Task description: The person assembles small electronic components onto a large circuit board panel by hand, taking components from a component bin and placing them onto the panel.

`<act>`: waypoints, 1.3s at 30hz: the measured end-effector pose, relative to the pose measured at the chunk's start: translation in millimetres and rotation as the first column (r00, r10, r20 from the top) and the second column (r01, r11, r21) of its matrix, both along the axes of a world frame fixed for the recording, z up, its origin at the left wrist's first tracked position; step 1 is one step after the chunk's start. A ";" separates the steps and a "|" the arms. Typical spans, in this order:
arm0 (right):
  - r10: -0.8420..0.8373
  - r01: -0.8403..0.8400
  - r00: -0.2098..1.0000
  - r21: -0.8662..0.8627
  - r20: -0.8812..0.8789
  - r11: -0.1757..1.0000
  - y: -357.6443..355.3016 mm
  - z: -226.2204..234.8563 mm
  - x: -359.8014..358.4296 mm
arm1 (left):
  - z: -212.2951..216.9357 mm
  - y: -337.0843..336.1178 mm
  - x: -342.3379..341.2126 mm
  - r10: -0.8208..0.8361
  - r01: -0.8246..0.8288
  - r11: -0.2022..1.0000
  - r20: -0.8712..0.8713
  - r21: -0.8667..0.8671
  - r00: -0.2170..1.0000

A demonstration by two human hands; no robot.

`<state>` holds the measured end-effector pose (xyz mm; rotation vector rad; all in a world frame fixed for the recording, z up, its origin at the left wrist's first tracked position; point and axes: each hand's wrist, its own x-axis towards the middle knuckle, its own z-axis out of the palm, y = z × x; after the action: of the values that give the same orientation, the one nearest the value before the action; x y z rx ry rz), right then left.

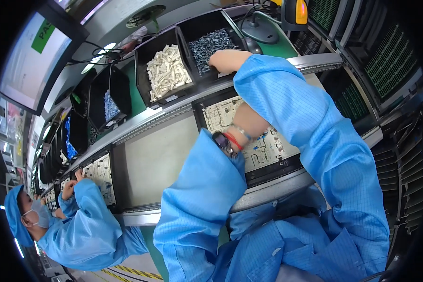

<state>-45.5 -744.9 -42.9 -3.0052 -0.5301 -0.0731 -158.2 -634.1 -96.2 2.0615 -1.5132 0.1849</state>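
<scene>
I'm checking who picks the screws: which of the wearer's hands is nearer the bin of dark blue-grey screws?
Right. The right hand reaches into the bin of dark screws at its near edge. The left hand is lower, over the circuit board on the conveyor, apart from the bin.

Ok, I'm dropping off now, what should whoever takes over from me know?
Right hand: reaching into the bin of dark screws; grip not visible.
Left hand: over the circuit board, mostly hidden under the right sleeve; grip not visible.
The board lies flat in its black carrier on the conveyor, straight ahead. The bin of white parts sits just left of the screws.
Done: board in place in front.
Left: I cannot tell which parts are fitted; check the board.
A co-worker works on another board to the left.
</scene>
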 end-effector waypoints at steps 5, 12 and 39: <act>-0.015 -0.009 0.958 0.083 0.288 0.996 -2.6 1.6 -6.4 | 31.5 45.0 -5.1 0.215 -0.210 0.977 0.233 -0.046 0.949; 0.088 -0.072 0.834 -0.050 0.546 0.996 -8.6 8.1 -11.2 | 25.8 138.0 -15.1 0.655 -0.710 0.640 0.276 0.294 0.704; 0.070 -0.079 0.997 0.573 0.038 0.815 25.7 -39.5 -234.4 | 58.4 120.5 159.2 0.613 -0.674 0.667 0.281 0.317 0.738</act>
<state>-279.9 -719.1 -82.5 -2.3879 -0.5122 -0.2101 1.0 -513.7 -37.9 2.9323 -0.8527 0.3272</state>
